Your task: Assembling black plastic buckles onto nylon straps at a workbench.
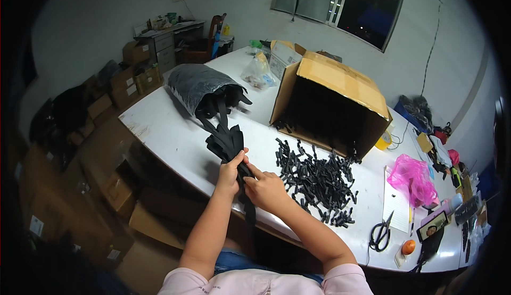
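A thick bundle of flat black straps (226, 140) fans out over the table's near edge. My left hand (230, 173) is closed around the bundle, and its lower ends hang down past the edge. My right hand (264, 189) sits against the same straps just to the right, fingers curled with the fingertips on them. Beyond my hands lies a dark plastic bag (198, 86), its mouth toward me, with more black straps spilling out. To the right of my hands spreads a loose pile of small black buckle-like pieces (319, 183).
A large cardboard box (340, 79) lies on its side behind the pile, its dark opening toward me. At right are black scissors (380, 234), a pink plastic bag (412, 179), an orange round object (408, 247) and a propped phone (432, 226). Cartons (120, 191) stand on the floor at left.
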`<action>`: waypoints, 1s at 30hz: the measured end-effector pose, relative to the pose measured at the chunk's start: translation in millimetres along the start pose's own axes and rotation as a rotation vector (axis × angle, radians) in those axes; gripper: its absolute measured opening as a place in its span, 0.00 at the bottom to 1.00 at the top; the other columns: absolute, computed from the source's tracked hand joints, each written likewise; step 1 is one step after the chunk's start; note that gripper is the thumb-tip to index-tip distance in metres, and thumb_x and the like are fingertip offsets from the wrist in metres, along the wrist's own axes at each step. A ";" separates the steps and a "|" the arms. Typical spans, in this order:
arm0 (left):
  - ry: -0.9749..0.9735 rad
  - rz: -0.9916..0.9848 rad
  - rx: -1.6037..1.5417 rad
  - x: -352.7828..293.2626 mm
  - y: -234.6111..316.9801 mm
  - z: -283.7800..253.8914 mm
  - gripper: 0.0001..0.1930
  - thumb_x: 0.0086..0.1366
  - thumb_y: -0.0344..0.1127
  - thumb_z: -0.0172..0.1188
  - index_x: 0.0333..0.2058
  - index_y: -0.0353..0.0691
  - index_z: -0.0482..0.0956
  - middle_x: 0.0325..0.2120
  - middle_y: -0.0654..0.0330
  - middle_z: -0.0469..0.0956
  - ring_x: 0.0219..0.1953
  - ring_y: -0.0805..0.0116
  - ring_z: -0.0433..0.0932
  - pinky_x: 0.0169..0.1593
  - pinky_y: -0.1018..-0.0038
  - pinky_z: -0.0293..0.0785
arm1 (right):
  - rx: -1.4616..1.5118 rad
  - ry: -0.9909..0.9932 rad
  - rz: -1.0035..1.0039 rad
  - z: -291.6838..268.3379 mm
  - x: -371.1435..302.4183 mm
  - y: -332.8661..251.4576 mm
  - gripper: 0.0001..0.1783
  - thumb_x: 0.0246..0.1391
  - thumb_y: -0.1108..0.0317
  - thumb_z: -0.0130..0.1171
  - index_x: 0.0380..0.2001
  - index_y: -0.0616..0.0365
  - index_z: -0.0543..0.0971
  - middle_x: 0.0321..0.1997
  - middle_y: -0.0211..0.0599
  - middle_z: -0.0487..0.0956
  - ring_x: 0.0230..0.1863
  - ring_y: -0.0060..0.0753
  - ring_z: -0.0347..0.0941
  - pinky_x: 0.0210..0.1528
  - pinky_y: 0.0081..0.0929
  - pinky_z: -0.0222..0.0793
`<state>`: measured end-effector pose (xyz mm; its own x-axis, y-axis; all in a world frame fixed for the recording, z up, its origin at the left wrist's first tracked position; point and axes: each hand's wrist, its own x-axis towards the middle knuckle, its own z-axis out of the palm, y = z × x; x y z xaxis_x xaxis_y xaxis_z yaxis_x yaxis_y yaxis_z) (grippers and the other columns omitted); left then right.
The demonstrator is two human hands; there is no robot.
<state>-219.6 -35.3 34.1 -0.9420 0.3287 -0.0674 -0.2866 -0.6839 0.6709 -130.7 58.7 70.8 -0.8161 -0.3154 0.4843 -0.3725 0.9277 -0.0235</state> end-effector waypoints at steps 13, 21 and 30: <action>-0.431 -0.379 0.104 -118.9 -38.8 54.1 0.07 0.56 0.37 0.52 0.29 0.42 0.69 0.14 0.66 0.63 0.14 0.79 0.59 0.20 0.81 0.60 | 0.391 0.428 0.491 -75.3 -85.6 3.1 0.13 0.45 0.65 0.53 0.13 0.60 0.71 0.15 0.37 0.67 0.17 0.38 0.67 0.18 0.26 0.61; -0.279 -0.257 0.379 -140.6 -76.4 63.1 0.13 0.60 0.40 0.45 0.28 0.36 0.72 0.21 0.63 0.70 0.23 0.73 0.69 0.30 0.77 0.68 | 0.397 0.880 0.879 -114.2 -160.0 15.9 0.13 0.42 0.72 0.56 0.10 0.62 0.67 0.07 0.34 0.64 0.09 0.24 0.61 0.12 0.20 0.55; -0.253 0.093 0.461 -164.3 -120.7 27.1 0.12 0.57 0.36 0.50 0.38 0.36 0.69 0.30 0.63 0.71 0.33 0.74 0.69 0.38 0.79 0.65 | 0.557 0.434 0.559 -77.0 -154.5 -41.0 0.20 0.40 0.74 0.55 0.41 0.64 0.70 0.21 0.40 0.72 0.20 0.30 0.70 0.25 0.18 0.67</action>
<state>-25.5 10.9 -15.8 -0.8721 0.4658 0.1498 -0.0436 -0.3790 0.9244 44.6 84.7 64.3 -0.7460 0.3605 0.5600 -0.2237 0.6563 -0.7205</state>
